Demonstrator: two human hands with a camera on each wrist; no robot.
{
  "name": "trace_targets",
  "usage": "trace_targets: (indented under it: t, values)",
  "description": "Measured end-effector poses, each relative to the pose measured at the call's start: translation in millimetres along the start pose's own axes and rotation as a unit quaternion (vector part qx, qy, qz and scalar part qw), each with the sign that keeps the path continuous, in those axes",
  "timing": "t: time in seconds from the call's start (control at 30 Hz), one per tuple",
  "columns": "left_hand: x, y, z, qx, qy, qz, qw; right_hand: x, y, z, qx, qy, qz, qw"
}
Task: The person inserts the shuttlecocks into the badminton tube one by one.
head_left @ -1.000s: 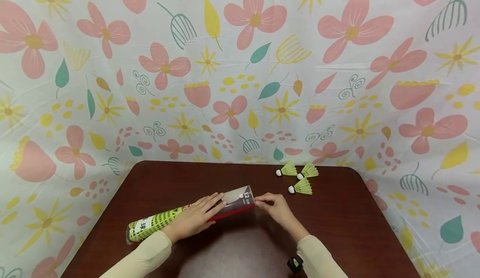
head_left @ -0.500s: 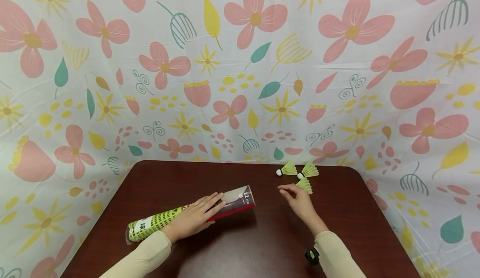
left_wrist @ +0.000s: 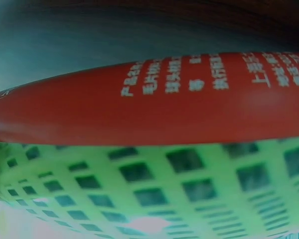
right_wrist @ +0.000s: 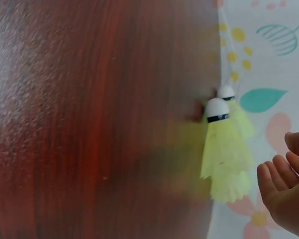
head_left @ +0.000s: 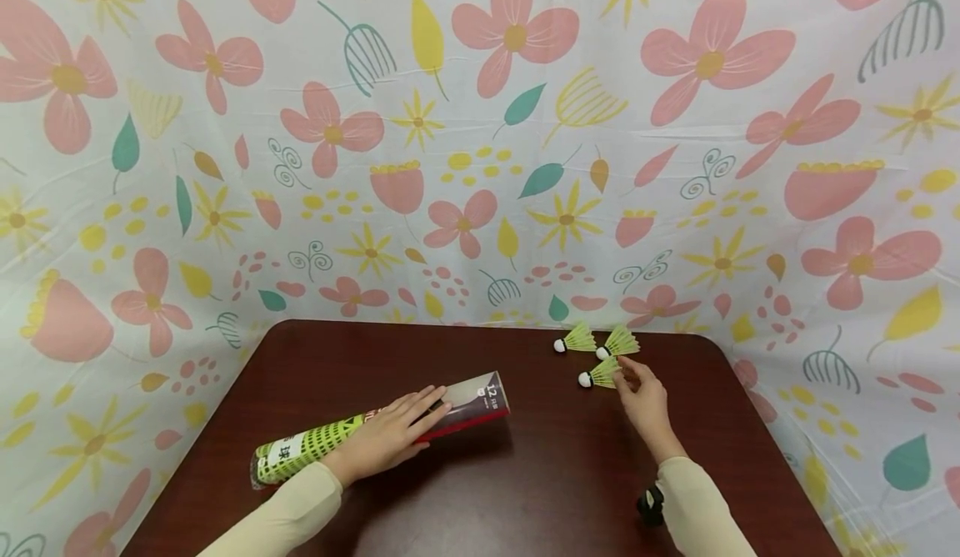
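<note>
My left hand [head_left: 386, 434] lies over the middle of a shuttlecock tube [head_left: 318, 447], holding it with fingers across the top and the thumb on the near side. The tube is green-yellow, red and grey and lies at a slant, its right end nearer the back. Red and green printed sides of the tube [left_wrist: 154, 109] fill the left wrist view. By the feather skirt of the nearest yellow shuttlecock [head_left: 597, 373] is my right hand [head_left: 647, 403]. In the right wrist view its fingers [right_wrist: 284, 174] and thumb are apart, with nothing visible between them.
Two more yellow shuttlecocks, one at left [head_left: 575, 339] and one at right [head_left: 618, 343], lie just behind the nearest one. All rest on a dark brown table [head_left: 420, 344] near its back edge. A flowered cloth [head_left: 465, 165] hangs behind and around the table.
My right hand has moved from the tube's right end, rightward and back, to the nearest shuttlecock, and its fingers have parted. The left hand and tube stay where they were.
</note>
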State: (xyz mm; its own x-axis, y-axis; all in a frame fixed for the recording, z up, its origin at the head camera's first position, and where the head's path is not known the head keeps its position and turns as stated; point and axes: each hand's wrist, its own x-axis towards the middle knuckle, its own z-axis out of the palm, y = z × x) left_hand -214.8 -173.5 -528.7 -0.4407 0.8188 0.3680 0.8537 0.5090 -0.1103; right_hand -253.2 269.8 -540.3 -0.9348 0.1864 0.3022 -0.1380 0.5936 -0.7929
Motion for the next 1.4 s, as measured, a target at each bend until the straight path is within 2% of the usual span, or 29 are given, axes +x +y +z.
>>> trace_targets:
  t: [0.23, 0.4, 0.53, 0.67, 0.97, 1.4]
  values:
    - [0.3, 0.1, -0.9, -0.002, -0.001, 0.002, 1.0, 0.7, 12.4, -4.7, -0.005, -0.058, 0.084, 0.995]
    - [0.6, 0.4, -3.2, -0.001, -0.006, 0.004, 1.0, 0.8, 16.9, -1.6, -0.011, -0.088, 0.111, 0.99]
    - [0.6, 0.1, -3.5, 0.0, -0.01, 0.005, 0.9999, -2.1, 18.1, 1.7, -0.025, -0.08, 0.108, 0.991]
    - [0.4, 0.1, -3.7, -0.001, -0.012, 0.005, 0.9999, -6.0, 19.6, 4.9, -0.046, -0.054, 0.097, 0.993]
    - [0.3, 0.9, -2.4, -0.002, 0.003, 0.002, 1.0, -9.2, 21.1, 9.2, -0.059, -0.015, 0.09, 0.994]
    - [-0.4, 1.6, -2.4, -0.003, -0.004, 0.001, 1.0, -10.4, 14.2, 11.8, -0.053, -0.01, 0.075, 0.996]
